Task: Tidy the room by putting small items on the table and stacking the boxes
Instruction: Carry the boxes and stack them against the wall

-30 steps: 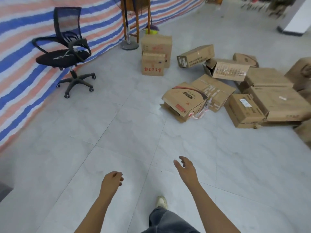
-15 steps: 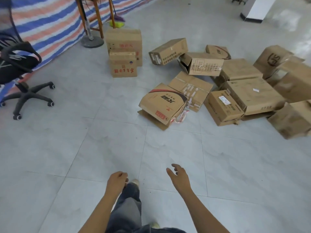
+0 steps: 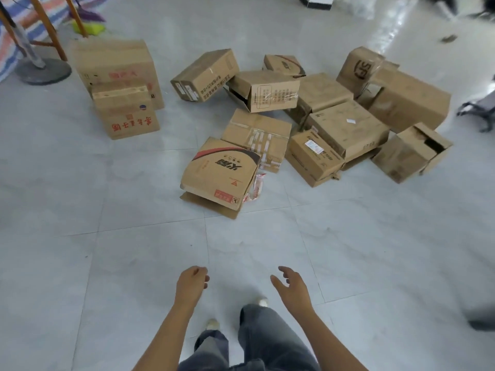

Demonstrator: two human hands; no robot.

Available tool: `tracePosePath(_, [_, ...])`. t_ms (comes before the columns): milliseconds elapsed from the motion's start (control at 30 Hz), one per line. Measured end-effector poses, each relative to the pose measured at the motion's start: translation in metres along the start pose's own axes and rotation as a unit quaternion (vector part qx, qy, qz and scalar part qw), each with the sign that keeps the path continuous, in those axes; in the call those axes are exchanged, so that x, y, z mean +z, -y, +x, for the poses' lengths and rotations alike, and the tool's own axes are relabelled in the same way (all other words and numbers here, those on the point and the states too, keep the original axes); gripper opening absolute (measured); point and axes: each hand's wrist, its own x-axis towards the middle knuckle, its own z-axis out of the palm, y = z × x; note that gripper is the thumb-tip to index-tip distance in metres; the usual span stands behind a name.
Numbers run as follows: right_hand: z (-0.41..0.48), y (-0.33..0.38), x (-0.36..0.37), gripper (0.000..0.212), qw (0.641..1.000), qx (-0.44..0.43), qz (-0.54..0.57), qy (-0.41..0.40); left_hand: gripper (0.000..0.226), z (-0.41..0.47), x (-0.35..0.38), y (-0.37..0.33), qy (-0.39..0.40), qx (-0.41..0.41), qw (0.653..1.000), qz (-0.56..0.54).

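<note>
Several brown cardboard boxes lie scattered on the grey tiled floor ahead. Nearest is a tilted box with a red and black stripe (image 3: 221, 174). Behind it lie a taped flat box (image 3: 257, 135) and a small labelled box (image 3: 313, 153). Two upright boxes with red print (image 3: 126, 111) stand at the left. A box with an open flap (image 3: 412, 152) lies at the right. My left hand (image 3: 191, 283) hangs with loosely curled fingers and holds nothing. My right hand (image 3: 290, 286) is open with relaxed fingers, also holding nothing. Both hands are well short of the boxes.
A round fan base (image 3: 42, 70) and wooden table legs (image 3: 53, 36) stand at the far left by a striped tarp. A broom (image 3: 88, 22) lies near them. A chair base (image 3: 479, 113) shows at the right edge. My legs and shoes are below.
I have walked toward the boxes and turned right; the black office chair has left the view and the boxes are closer. Both hands stay held low and hold nothing.
</note>
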Motion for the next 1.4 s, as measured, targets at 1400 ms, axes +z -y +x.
tracePosePath(1400, [0.459,0.032,-0.391,0.042,0.951,0.150,0.172,-0.208,0.018,0.313,0.481,-0.494,0.185,0.140,0.953,0.193])
